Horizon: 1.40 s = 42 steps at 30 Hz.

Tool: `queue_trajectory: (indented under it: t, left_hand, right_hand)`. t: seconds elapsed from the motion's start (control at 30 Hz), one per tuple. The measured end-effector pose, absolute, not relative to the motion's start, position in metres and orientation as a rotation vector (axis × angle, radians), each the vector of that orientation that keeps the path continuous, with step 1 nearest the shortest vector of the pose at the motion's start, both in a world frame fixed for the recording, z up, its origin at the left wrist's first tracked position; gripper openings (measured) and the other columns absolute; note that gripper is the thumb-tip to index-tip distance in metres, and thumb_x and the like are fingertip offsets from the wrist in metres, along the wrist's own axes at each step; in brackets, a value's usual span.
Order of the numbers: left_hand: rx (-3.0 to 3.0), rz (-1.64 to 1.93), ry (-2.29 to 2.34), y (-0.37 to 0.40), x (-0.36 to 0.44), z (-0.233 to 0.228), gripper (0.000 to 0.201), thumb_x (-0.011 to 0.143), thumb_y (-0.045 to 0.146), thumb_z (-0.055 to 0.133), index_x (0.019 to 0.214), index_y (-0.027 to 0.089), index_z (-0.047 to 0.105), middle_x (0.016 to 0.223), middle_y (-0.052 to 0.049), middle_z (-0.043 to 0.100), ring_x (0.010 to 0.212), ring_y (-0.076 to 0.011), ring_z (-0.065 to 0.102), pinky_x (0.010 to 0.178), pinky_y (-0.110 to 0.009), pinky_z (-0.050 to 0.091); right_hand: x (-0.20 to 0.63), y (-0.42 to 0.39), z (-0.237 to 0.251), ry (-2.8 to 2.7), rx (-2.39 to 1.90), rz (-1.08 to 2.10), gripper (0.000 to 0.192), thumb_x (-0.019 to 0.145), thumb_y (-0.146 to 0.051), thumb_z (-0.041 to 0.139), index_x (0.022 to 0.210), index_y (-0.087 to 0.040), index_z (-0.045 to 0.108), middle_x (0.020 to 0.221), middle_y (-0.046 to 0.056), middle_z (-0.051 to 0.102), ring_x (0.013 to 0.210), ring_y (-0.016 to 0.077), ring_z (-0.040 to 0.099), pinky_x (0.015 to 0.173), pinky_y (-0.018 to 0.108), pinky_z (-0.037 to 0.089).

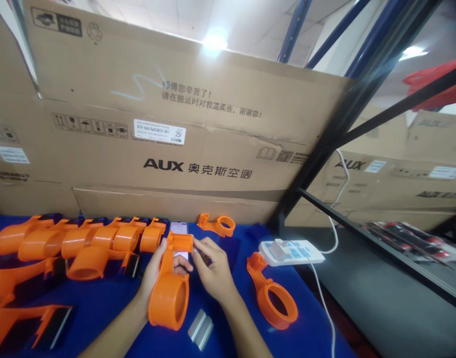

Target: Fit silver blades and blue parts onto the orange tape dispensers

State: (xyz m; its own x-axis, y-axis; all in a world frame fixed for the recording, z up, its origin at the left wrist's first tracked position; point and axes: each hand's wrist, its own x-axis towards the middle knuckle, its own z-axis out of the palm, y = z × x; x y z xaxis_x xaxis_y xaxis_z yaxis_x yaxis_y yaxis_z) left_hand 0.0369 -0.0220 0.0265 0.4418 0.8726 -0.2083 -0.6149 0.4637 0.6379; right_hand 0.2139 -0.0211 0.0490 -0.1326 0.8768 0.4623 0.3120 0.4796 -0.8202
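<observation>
My left hand (pixel 153 276) grips an orange plastic tape dispenser body (pixel 170 293) by its neck, ring end toward me. My right hand (pixel 213 271) pinches at the dispenser's head (pixel 180 242) with thumb and forefinger; whether it holds a small part I cannot tell. A smartphone (pixel 178 228) lies on the blue table cover (pixel 101 308) just behind the dispenser. A small metal plate (pixel 200 328) rests on the cloth below my wrists.
Several assembled orange dispensers (pixel 75 243) are lined up at left. Loose orange bodies lie at right (pixel 272 296) and behind (pixel 218 224). A white power strip (pixel 291 251) with cable sits at the table's right edge. Cardboard boxes (pixel 176 134) wall the back.
</observation>
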Motion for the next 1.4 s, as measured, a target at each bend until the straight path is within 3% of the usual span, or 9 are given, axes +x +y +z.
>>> queue_trajectory:
  t: [0.2,0.3,0.4,0.57,0.7,0.83,1.13,1.27,1.4]
  left_hand:
    - [0.551,1.000,0.579,-0.017,0.038,0.028,0.056,0.086,0.071,0.062,0.079,0.016,0.072,0.061,-0.009,0.070,0.046,-0.0176,0.061,0.046,-0.027,0.046]
    - [0.587,1.007,0.633,-0.014,0.038,0.028,0.057,0.085,0.070,0.064,0.093,0.015,0.074,0.061,-0.009,0.071,0.048,-0.0197,0.065,0.048,-0.027,0.048]
    - [0.674,1.033,0.715,-0.014,0.040,0.027,0.057,0.084,0.068,0.067,0.097,0.012,0.074,0.059,-0.009,0.071,0.049,-0.0211,0.067,0.049,-0.026,0.049]
    - [0.699,1.025,0.715,-0.013,0.039,0.031,0.056,0.086,0.066,0.066,0.095,0.011,0.075,0.059,-0.009,0.071,0.048,-0.0205,0.066,0.048,-0.026,0.048]
    - [0.602,0.960,0.731,-0.008,0.034,0.030,0.051,0.084,0.066,0.066,0.078,0.016,0.071,0.056,-0.010,0.070,0.043,-0.0218,0.065,0.043,-0.028,0.047]
    - [0.541,1.009,0.795,-0.007,0.033,0.027,0.050,0.083,0.065,0.069,0.069,0.018,0.067,0.057,-0.009,0.071,0.041,-0.0187,0.063,0.042,-0.026,0.044]
    - [0.660,1.202,0.853,-0.023,0.052,0.030,0.059,0.077,0.073,0.072,0.091,0.016,0.070,0.056,-0.004,0.070,0.041,-0.0164,0.061,0.042,-0.023,0.044]
    - [0.660,1.236,0.865,-0.026,0.052,0.033,0.059,0.077,0.073,0.072,0.090,0.016,0.069,0.054,-0.003,0.068,0.041,-0.0162,0.061,0.042,-0.023,0.044]
    - [0.680,1.238,0.874,-0.026,0.050,0.032,0.060,0.076,0.075,0.071,0.086,0.016,0.070,0.054,-0.003,0.067,0.039,-0.0150,0.058,0.042,-0.024,0.044]
  right_hand:
    - [0.216,-0.023,0.052,-1.798,-0.979,0.704,0.028,0.101,-0.035,0.055,0.115,-0.026,0.077,0.096,0.007,0.066,0.084,0.0220,0.060,0.075,0.033,0.049]
    - [0.218,-0.019,0.047,-1.677,-1.056,0.735,0.027,0.097,-0.033,0.059,0.119,-0.026,0.073,0.090,0.004,0.067,0.071,0.0183,0.059,0.067,0.030,0.048]
    - [0.219,-0.016,0.042,-1.643,-1.082,0.816,0.039,0.093,-0.029,0.062,0.132,-0.026,0.065,0.085,0.001,0.068,0.061,0.0149,0.056,0.059,0.027,0.045]
    - [0.221,-0.014,0.043,-1.562,-1.069,0.885,0.018,0.090,-0.038,0.071,0.096,-0.021,0.072,0.082,0.003,0.071,0.070,0.0178,0.063,0.063,0.028,0.050]
    - [0.223,-0.013,0.047,-1.392,-1.013,0.979,0.028,0.087,-0.045,0.076,0.082,-0.021,0.063,0.070,0.000,0.066,0.059,0.0149,0.059,0.051,0.024,0.046]
    - [0.224,-0.012,0.052,-1.152,-0.889,1.000,0.031,0.085,-0.046,0.080,0.090,-0.022,0.061,0.072,0.001,0.070,0.058,0.0160,0.063,0.049,0.025,0.049]
    - [0.213,-0.014,0.051,-1.090,-0.853,1.084,0.033,0.082,-0.042,0.084,0.094,-0.021,0.061,0.076,0.003,0.074,0.058,0.0158,0.066,0.049,0.025,0.051]
    - [0.215,-0.012,0.050,-1.007,-0.860,1.066,0.033,0.083,-0.042,0.083,0.093,-0.021,0.060,0.084,0.006,0.076,0.060,0.0153,0.065,0.049,0.024,0.050]
    - [0.217,-0.010,0.046,-1.007,-0.845,1.113,0.033,0.082,-0.041,0.084,0.093,-0.021,0.059,0.072,0.001,0.072,0.053,0.0129,0.060,0.046,0.022,0.046]
